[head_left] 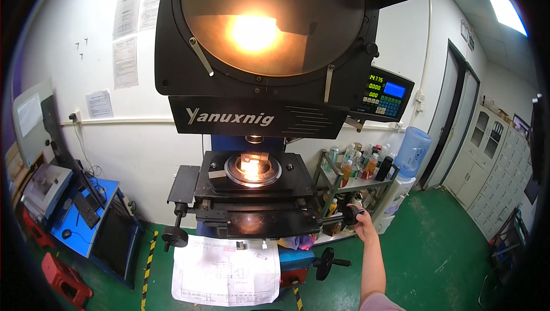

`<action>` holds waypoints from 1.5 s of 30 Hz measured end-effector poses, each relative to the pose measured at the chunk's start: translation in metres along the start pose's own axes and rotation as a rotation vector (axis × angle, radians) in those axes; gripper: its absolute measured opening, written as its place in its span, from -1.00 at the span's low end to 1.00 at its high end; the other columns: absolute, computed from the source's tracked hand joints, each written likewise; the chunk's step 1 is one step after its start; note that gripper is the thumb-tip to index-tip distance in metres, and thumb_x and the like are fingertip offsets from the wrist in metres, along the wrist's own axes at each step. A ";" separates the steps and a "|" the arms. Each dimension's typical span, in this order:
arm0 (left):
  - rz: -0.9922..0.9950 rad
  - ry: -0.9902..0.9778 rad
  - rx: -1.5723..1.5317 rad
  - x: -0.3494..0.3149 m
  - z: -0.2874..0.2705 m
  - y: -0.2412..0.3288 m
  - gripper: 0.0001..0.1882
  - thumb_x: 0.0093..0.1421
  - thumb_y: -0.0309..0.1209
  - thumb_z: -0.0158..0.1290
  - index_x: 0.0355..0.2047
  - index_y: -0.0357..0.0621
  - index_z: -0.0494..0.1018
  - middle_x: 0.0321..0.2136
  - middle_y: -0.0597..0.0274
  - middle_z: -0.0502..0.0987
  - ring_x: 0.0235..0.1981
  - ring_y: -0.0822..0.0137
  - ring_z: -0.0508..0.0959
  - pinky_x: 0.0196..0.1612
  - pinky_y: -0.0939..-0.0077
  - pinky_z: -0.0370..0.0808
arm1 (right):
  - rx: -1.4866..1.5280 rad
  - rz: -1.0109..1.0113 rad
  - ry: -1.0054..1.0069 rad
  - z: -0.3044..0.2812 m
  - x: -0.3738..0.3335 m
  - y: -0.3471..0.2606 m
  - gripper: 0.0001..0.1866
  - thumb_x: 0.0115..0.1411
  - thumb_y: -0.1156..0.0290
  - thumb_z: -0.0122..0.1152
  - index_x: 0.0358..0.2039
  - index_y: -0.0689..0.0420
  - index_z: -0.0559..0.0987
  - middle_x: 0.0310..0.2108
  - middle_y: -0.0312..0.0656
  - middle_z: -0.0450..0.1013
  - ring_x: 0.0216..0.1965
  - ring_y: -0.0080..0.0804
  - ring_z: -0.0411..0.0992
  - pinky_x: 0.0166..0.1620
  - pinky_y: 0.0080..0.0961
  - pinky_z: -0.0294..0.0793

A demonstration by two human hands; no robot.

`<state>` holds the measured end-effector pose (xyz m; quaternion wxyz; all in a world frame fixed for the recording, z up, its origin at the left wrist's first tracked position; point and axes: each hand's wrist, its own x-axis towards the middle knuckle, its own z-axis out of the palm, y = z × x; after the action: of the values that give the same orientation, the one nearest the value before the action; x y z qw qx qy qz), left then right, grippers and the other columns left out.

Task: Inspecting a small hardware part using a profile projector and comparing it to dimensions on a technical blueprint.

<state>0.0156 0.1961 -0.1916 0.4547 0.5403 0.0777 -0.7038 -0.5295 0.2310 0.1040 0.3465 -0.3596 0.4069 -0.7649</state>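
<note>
My right hand (362, 226) reaches up from the lower edge and grips a black round knob (350, 215) on the right end of the stage of a large black optical projector (229, 76). Its round screen (272, 16) glows orange with a dark block shadow at the upper right. On the lit glass stage (252, 169) sits a small metal part (254, 157). My left hand is out of view.
A paper drawing (226, 271) lies on the base in front, beside a black handwheel (324, 263). Another wheel (175, 236) hangs at the left. A digital readout (385, 94), a shelf of bottles (355, 170), a water dispenser (411, 153), a blue desk (86, 213) and red stools (66, 282) surround it.
</note>
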 end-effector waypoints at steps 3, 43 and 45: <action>0.023 0.000 -0.012 -0.001 0.001 -0.001 -0.89 -0.12 -0.50 -0.28 -0.53 -0.15 0.23 -0.72 0.38 0.18 -0.74 0.48 0.20 -0.73 0.70 0.23 | -0.001 -0.003 -0.002 0.001 0.000 0.000 -0.45 -0.25 0.35 0.15 -0.19 0.28 0.29 -0.30 -0.17 0.33 -0.27 -0.40 0.34 -0.19 -0.53 0.34; -0.020 0.056 -0.013 -0.067 0.019 0.004 -0.81 -0.04 -0.42 -0.26 -0.40 -0.13 0.27 -0.72 0.42 0.27 -0.74 0.52 0.20 -0.69 0.67 0.14 | 0.019 0.089 0.029 -0.043 0.006 0.014 -0.53 -0.02 0.25 -0.03 -0.11 0.20 0.24 -0.10 -0.14 0.22 -0.09 -0.29 0.21 -0.13 -0.29 0.27; -0.039 0.029 -0.034 -0.067 0.019 0.004 -0.81 -0.04 -0.42 -0.26 -0.39 -0.12 0.27 -0.73 0.42 0.26 -0.75 0.52 0.20 -0.69 0.67 0.14 | 0.050 0.119 -0.008 -0.043 0.006 0.014 -0.54 -0.02 0.25 -0.02 -0.11 0.19 0.24 -0.11 -0.14 0.23 -0.09 -0.29 0.21 -0.13 -0.29 0.27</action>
<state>0.0059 0.2201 -0.1266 0.4486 0.5410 0.1067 -0.7034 -0.5650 0.2358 0.0753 0.4019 -0.3293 0.4067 -0.7514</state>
